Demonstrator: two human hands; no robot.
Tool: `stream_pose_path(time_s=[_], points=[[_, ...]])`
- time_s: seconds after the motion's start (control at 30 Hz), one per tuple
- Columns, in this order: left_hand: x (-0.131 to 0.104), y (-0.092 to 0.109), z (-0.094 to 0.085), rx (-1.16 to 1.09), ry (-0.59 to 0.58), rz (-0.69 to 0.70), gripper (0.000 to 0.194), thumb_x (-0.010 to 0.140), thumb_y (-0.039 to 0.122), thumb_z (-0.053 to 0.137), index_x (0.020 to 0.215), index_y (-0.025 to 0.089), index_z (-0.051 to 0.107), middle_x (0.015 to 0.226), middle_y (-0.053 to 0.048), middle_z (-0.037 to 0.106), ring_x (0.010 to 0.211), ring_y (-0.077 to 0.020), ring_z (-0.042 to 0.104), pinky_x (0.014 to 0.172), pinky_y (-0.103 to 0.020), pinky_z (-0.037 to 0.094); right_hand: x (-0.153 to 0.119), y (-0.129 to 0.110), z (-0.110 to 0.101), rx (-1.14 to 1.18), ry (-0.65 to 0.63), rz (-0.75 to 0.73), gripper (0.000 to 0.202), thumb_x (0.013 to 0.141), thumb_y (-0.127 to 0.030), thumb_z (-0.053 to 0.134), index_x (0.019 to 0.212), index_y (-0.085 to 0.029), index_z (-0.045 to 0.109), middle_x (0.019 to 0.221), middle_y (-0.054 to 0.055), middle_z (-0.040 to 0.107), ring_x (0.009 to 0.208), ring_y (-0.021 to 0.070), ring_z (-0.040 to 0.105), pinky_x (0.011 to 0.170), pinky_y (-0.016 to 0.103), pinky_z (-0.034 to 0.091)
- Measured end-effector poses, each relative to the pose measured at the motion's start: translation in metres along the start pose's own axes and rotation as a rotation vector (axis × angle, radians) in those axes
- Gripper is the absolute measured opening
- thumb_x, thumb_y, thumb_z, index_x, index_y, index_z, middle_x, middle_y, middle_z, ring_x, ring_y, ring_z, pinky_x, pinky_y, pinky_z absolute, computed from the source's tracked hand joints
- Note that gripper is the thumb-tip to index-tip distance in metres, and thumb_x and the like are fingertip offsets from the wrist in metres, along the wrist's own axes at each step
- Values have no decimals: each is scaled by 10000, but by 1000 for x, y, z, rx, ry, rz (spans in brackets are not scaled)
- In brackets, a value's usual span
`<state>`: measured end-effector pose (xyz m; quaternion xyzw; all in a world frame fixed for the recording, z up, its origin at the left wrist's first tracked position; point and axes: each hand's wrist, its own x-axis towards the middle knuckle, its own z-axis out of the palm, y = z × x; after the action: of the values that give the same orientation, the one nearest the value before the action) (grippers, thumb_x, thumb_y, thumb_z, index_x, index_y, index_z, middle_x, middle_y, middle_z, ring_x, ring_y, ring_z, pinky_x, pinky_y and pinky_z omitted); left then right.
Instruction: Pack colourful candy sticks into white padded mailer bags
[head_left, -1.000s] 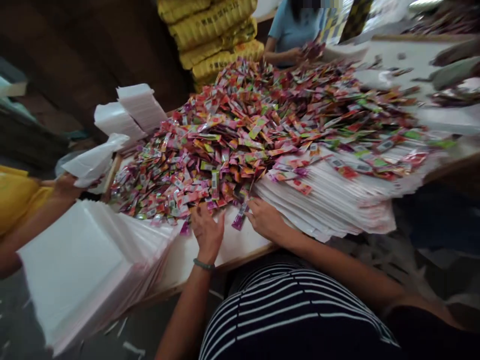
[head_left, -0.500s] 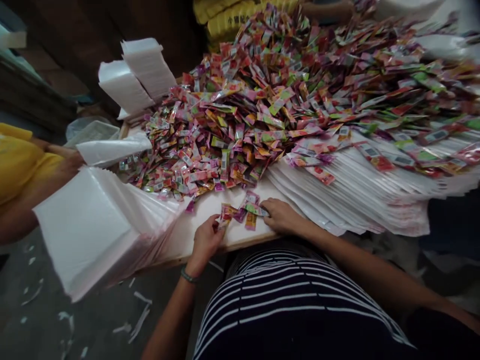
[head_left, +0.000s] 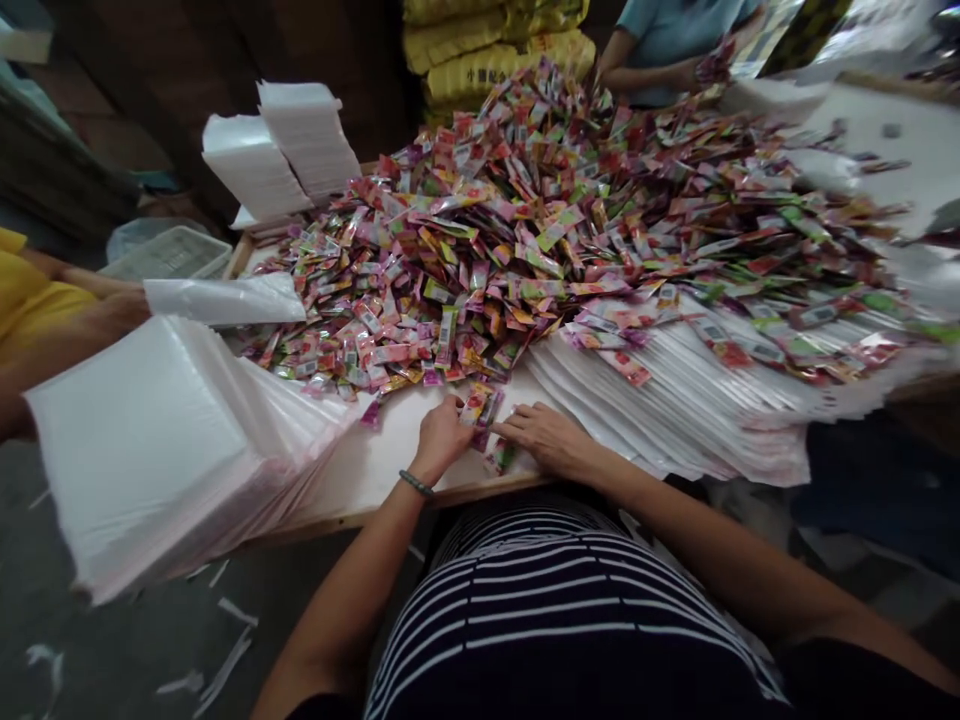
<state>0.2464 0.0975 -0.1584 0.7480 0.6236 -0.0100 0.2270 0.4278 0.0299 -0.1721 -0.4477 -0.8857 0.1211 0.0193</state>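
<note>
A few small, colourful sealed packets (head_left: 477, 404) lie bunched at the near edge of the white tabletop (head_left: 394, 445). My left hand (head_left: 444, 437) is closed at their left side, its thumb and fingers pinching them. From the other side my right hand (head_left: 551, 440) reaches in, palm down, fingers stretched out and touching the packets' right edge. Just below, between the hands, another packet with green and red print (head_left: 500, 456) lies close to the right fingertips. Beyond both hands rises a large heap of similar packets (head_left: 450, 260).
Stacked white plastic bags (head_left: 142, 410) overhang the table at left; another fanned stack (head_left: 675, 395) lies at right under some packets. More white bags (head_left: 281, 150) stand behind. A person in yellow (head_left: 45, 310) is at left, another in blue (head_left: 675, 45) across the heap.
My left hand has moved up and right, bringing the spread packets closer together. My right hand's fingers have stretched out leftward over them. The view has shifted, showing the person in blue.
</note>
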Motion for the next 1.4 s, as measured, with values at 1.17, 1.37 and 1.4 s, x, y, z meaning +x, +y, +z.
stream_pose_path(time_s=[1.17,1.37,1.4], points=[[-46,-24,-5,343,-173,385,394,818,302,646,1152,113,559,1080,-146,656,1046,-303,568,851,-392,455,85,12,-30,29,124,559,232,825,-147,534,969,-99,710,997,173,713,962,242,636,829,293,421],[-50,-29,-6,321,-170,471,185,816,136,538,987,116,604,1078,-162,642,1037,-299,562,861,-386,450,33,13,-28,266,214,617,307,888,-257,477,1057,-194,726,842,48,725,738,179,624,627,239,376],[-51,-30,-7,329,-175,473,204,805,108,524,995,116,600,1067,-165,644,1028,-302,569,849,-391,452,24,13,-27,272,177,617,301,887,-283,502,1069,-202,728,831,48,726,725,178,620,618,240,368]])
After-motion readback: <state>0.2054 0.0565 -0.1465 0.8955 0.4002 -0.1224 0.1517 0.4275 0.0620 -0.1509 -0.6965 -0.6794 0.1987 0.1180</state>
